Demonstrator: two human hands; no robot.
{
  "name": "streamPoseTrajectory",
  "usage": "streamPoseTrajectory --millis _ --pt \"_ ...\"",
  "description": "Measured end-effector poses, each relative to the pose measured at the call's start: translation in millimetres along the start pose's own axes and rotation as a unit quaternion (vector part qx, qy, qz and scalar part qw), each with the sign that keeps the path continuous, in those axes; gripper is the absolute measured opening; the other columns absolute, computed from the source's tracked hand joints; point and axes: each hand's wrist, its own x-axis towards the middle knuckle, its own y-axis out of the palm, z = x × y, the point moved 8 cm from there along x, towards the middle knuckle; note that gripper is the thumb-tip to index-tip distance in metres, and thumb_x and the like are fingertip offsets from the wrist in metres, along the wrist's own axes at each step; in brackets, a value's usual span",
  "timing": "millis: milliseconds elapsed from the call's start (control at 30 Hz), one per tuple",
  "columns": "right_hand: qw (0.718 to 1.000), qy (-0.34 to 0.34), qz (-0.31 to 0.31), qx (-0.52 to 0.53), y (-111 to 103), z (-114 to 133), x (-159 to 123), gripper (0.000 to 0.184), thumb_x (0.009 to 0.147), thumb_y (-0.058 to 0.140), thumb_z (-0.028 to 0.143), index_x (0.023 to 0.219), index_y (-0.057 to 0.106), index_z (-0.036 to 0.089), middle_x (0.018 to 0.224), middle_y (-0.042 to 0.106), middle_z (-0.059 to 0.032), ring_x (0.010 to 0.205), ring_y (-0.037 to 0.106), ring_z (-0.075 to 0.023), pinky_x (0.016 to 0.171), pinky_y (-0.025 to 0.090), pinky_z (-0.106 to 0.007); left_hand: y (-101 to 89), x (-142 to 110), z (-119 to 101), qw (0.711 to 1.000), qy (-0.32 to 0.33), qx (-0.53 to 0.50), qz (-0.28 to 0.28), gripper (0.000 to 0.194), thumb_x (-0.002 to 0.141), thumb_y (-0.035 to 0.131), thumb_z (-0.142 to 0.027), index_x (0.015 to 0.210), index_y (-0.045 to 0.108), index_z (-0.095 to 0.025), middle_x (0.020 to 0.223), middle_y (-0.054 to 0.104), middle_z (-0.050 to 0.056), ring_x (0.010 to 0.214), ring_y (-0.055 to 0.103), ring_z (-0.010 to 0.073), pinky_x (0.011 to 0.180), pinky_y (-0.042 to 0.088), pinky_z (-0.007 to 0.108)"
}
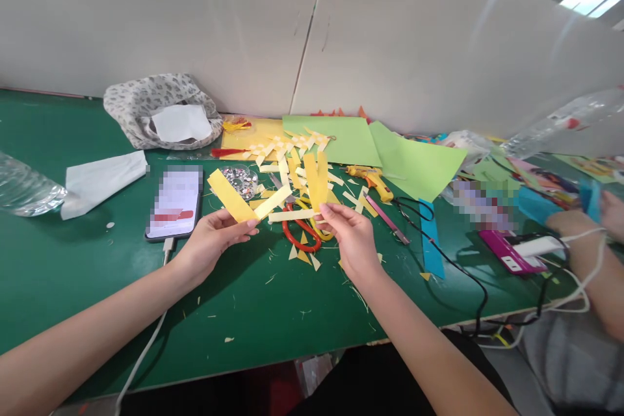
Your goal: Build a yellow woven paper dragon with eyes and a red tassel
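My left hand (214, 240) pinches a folded paper strip (231, 197), with a broad yellow arm going up left and a paler arm going up right. Between thumb and fingers, my right hand (351, 234) grips another folded strip (316, 183); its yellow ends stand up and a pale end points left. The two pieces are apart. Below and between them lie scissors with red and yellow handles (302, 246), their blades partly hidden by paper. Loose yellow and cream scraps (303, 257) surround the handles. Behind is a woven yellow-and-white paper piece (287, 145) with a red tassel.
A phone (174, 201) on a charging cable lies left, near a cloth bag (160, 110). A yellow glue gun (373, 181), a pink pen-like tool (387, 220) and green paper (419, 156) lie right. Another person's arm (580, 240) is at far right, beside a pink power strip (511, 253).
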Motion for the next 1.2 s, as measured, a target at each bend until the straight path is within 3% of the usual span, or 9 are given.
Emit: streamPoseTrajectory --millis 300,800,1200 --pt "1.000 0.010 0.029 0.001 10.8 2.2 -7.5 0.029 0.058 0.079 0.037 0.080 0.072 0.019 0.075 0.071 -0.0032 0.071 0.067 -0.0174 0.075 0.056 -0.036 11.0 -6.1 -2.9 0.993 0.042 0.099 0.043 0.019 0.066 0.077 -0.030 0.080 0.072 -0.019 0.071 0.071 0.001 0.065 0.062 0.0125 0.062 0.048 0.021" --pt "0.998 -0.023 0.040 -0.030 14.1 7.1 -10.9 0.027 0.059 0.078 0.038 0.079 0.073 0.021 0.073 0.072 -0.0030 0.069 0.068 -0.0195 0.076 0.058 -0.041 11.0 -5.7 -2.1 0.993 0.043 0.104 0.044 0.015 0.064 0.077 -0.030 0.075 0.073 -0.020 0.073 0.071 0.002 0.063 0.061 0.0128 0.061 0.048 0.023" --pt "0.999 -0.011 0.036 -0.027 13.2 6.0 -10.2 0.027 0.059 0.078 0.039 0.079 0.073 0.021 0.075 0.072 -0.0032 0.071 0.068 -0.0198 0.076 0.057 -0.040 11.8 -6.7 -3.6 0.992 0.044 0.112 0.038 0.012 0.063 0.077 -0.028 0.070 0.073 -0.019 0.075 0.072 0.004 0.061 0.060 0.0124 0.058 0.048 0.023"
